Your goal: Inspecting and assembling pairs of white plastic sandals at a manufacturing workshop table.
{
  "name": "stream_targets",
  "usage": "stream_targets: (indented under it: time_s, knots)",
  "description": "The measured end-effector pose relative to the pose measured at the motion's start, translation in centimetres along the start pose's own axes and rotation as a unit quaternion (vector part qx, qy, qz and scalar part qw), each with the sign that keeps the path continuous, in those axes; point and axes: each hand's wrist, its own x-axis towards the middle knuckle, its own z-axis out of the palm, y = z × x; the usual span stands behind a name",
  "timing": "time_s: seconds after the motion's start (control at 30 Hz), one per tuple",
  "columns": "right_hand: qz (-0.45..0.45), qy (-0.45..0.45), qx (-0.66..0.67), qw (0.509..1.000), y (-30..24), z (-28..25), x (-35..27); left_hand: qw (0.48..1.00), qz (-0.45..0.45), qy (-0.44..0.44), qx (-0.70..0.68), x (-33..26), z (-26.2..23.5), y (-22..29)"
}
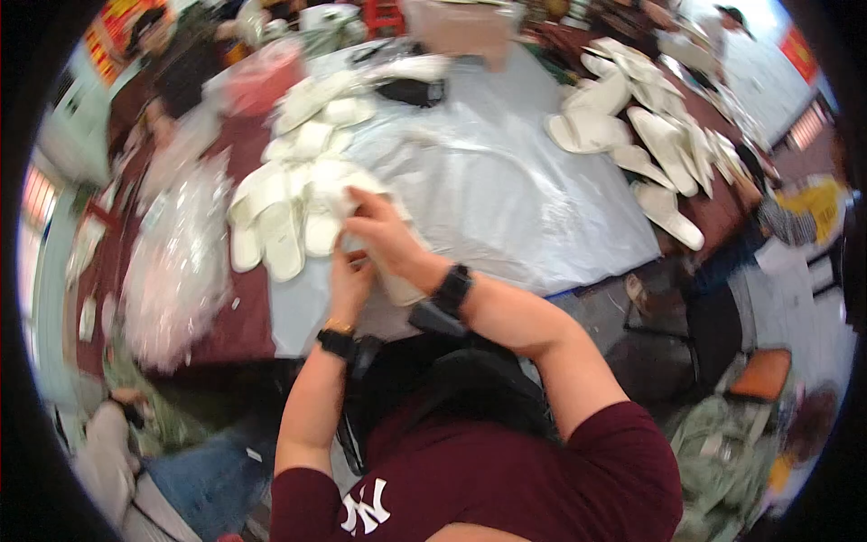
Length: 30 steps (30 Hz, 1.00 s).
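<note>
Both my hands are together at the near left of the table, over a pale plastic sheet (515, 203). A white open-toe slipper (400, 287) hangs between them, its sole pointing down toward me. My right hand (390, 239) crosses over the top with its fingers closed on the slipper. Below it, my left hand (350, 275) curls around the same slipper's side; part of its grip is hidden. Just beyond and left of my hands lie several white slippers (282, 237), some overlapping. Motion blur softens the details.
Another heap of white slippers (668, 154) covers the table's right side. Clear plastic bags (176, 271) lie on the dark red tabletop (242, 316) at left, a pink bundle (262, 83) behind them. Other people (185, 68) sit around. A dark chair (722, 330) stands at right.
</note>
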Motion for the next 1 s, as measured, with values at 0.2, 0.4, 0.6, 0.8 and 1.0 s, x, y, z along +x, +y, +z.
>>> stream_targets:
  time_s: [0.2,0.4,0.6,0.8,1.0]
  knots:
    - [-0.144,-0.028,-0.307,0.940,-2.8,-0.8,1.6,0.969,0.192,0.071,0.140,0.5,0.7,0.2]
    - [-0.063,0.146,-0.340,0.927,-5.3,-14.6,-1.7,0.955,0.056,0.055,0.285,-0.5,0.6,2.5]
    - [-0.210,0.545,-0.641,0.498,-13.2,-36.1,-10.9,0.948,0.029,0.037,0.315,1.9,-0.2,1.8]
    - [0.031,0.606,-0.697,0.383,-15.8,-45.0,-17.6,0.928,0.126,0.083,0.339,4.1,-2.6,0.0]
    - [0.028,0.522,-0.483,0.703,-16.9,-47.5,-19.4,0.933,0.102,0.107,0.328,5.1,-5.6,1.7]
